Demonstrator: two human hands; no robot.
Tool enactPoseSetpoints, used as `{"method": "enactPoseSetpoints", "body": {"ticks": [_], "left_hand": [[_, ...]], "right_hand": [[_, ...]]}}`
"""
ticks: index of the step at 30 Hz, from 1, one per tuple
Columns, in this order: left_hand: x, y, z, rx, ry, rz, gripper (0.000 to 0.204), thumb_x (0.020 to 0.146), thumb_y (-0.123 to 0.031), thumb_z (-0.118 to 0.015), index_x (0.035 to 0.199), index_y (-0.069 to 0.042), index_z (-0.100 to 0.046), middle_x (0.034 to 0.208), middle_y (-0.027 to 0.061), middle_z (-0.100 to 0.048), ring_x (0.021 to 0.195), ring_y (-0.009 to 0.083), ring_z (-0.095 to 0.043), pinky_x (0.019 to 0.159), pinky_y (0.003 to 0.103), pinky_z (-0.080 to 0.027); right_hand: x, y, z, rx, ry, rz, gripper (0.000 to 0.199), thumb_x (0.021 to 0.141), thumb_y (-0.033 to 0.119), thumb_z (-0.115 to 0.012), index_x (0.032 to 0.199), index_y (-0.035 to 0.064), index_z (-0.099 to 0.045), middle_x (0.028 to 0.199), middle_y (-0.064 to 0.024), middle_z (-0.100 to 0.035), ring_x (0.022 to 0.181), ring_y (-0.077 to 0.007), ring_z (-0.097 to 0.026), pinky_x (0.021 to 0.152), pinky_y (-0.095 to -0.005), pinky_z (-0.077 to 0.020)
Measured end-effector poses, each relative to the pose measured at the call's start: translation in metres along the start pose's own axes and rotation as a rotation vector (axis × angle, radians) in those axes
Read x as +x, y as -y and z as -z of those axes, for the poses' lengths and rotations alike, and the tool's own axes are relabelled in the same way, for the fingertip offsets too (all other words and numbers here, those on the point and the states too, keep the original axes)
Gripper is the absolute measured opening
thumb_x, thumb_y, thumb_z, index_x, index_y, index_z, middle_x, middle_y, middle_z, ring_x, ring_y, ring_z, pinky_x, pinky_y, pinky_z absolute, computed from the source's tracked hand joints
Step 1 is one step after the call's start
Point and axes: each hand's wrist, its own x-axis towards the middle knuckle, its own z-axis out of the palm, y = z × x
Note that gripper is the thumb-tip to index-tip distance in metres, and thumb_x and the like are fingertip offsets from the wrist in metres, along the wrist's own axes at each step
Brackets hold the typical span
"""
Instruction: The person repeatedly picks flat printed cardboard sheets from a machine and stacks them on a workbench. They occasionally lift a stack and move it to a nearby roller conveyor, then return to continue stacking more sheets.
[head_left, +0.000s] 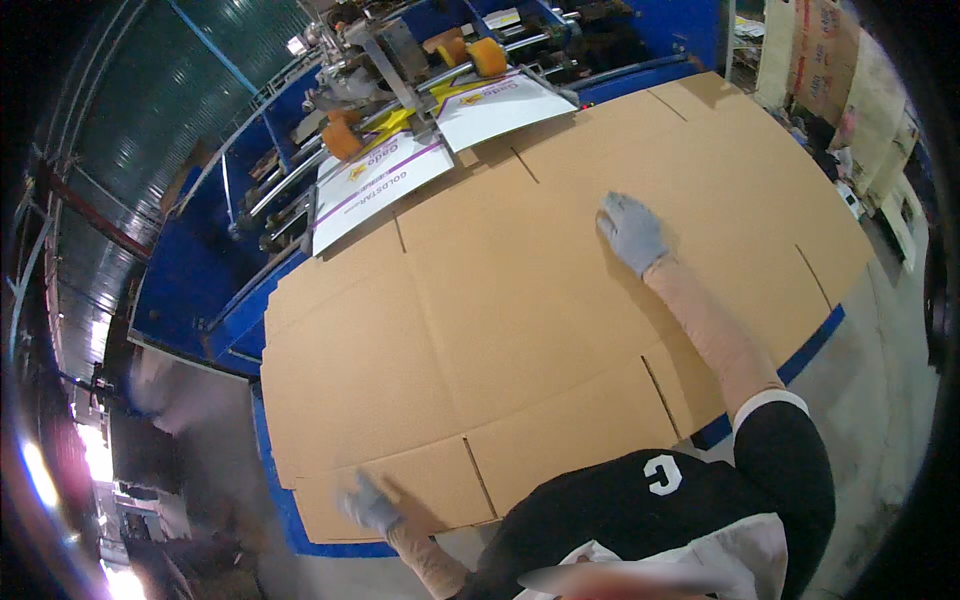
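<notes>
A large brown corrugated cardboard box blank lies flat in front of me, with slots cut into its near and far edges and faint crease lines across it. My right hand in a grey glove rests on its upper right part, palm down, fingers unclenched. At the near left corner is my left hand, also grey-gloved and a little blurred; its fingers are apart over the cardboard edge. Neither hand grips anything that I can see.
A blue machine with metal shafts and orange rollers stands beyond the far edge. White printed panels lie under its rollers. Blue table edging shows beneath the cardboard. Stacked material stands at the far right.
</notes>
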Motion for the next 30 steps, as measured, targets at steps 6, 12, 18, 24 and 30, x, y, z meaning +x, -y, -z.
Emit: {"method": "enactPoseSetpoints", "body": {"ticks": [6, 12, 18, 24, 30], "left_hand": [[-0.025, 0.040, 0.002, -0.598, -0.360, 0.467, 0.071, 0.090, -0.034, -0.059, 0.134, 0.015, -0.034, 0.123, 0.0307, -0.053, 0.108, 0.0358, -0.055, 0.091, 0.041, -0.047], [-0.007, 0.034, 0.020, -0.406, -0.199, 0.364, 0.048, 0.089, -0.028, -0.056, 0.119, 0.009, -0.051, 0.110, 0.0234, -0.060, 0.094, 0.0281, -0.060, 0.082, 0.039, -0.049], [-0.006, 0.033, 0.033, -1.249, -0.454, 0.389, 0.038, 0.089, -0.020, -0.051, 0.115, 0.007, -0.055, 0.109, 0.0147, -0.059, 0.098, 0.0230, -0.056, 0.089, 0.036, -0.044], [-0.008, 0.036, 0.062, -1.853, -0.503, 0.530, 0.055, 0.095, -0.031, -0.050, 0.137, 0.002, -0.034, 0.134, 0.0184, -0.045, 0.124, 0.0235, -0.044, 0.100, 0.039, -0.040], [-0.009, 0.002, 0.080, -0.970, -0.011, -0.054, 0.039, 0.090, -0.016, -0.059, 0.122, 0.006, -0.052, 0.127, 0.0178, -0.051, 0.116, 0.0216, -0.050, 0.094, 0.033, -0.044]], "right_hand": [[-0.068, 0.051, 0.052, 0.136, -0.014, 0.059, 0.044, 0.086, 0.029, -0.060, 0.120, 0.0021, -0.055, 0.126, -0.0216, -0.055, 0.117, -0.0372, -0.051, 0.100, -0.0457, -0.0399], [-0.097, 0.073, 0.087, 0.215, 0.160, -0.020, 0.048, 0.082, 0.028, -0.064, 0.122, 0.0019, -0.054, 0.136, -0.0240, -0.046, 0.126, -0.0392, -0.042, 0.105, -0.0454, -0.0347], [-0.093, 0.072, 0.119, 0.248, 0.275, -0.095, 0.049, 0.082, 0.029, -0.064, 0.122, 0.0013, -0.055, 0.137, -0.0265, -0.043, 0.129, -0.0402, -0.039, 0.107, -0.0451, -0.0327], [-0.082, 0.089, 0.138, 0.292, 0.348, -0.076, 0.047, 0.084, 0.031, -0.061, 0.119, 0.0002, -0.057, 0.133, -0.0261, -0.048, 0.126, -0.0391, -0.043, 0.105, -0.0427, -0.0353], [-0.069, 0.093, 0.146, 0.449, 0.401, -0.017, 0.044, 0.085, 0.031, -0.059, 0.116, 0.0005, -0.059, 0.124, -0.0226, -0.057, 0.119, -0.0365, -0.051, 0.101, -0.0401, -0.0401]]}}
